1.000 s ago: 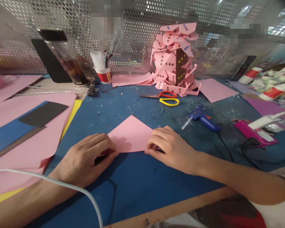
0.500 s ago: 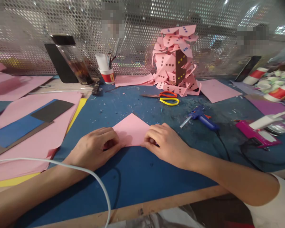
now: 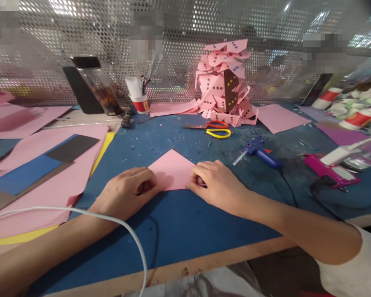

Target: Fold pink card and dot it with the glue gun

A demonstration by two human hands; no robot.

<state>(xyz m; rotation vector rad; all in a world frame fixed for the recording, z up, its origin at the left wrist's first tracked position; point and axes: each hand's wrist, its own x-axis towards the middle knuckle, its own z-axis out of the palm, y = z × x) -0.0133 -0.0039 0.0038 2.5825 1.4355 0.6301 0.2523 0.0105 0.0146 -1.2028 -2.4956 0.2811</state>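
Note:
A sheet of pink paper (image 3: 174,170), folded to a triangle with its peak pointing away from me, lies on the blue table mat (image 3: 185,222). At its left corner my left hand (image 3: 132,185) is closed, thumb and fingers pinching the paper near the folded edge. My right hand (image 3: 214,185) grips the right corner in the same way, fingers curled. Both corners are hidden under the hands; the straight edge between them faces me.
Beyond the paper lie scissors (image 3: 218,129) and a blue glue gun (image 3: 259,152). A pink paper tower (image 3: 218,88) stands at the back. Pink sheets (image 3: 71,177) are stacked at left. A white cable (image 3: 123,225) crosses over my left forearm.
My view has shifted slightly, so the background sits a little differently. Both hands stay at the paper's corners with almost no movement.

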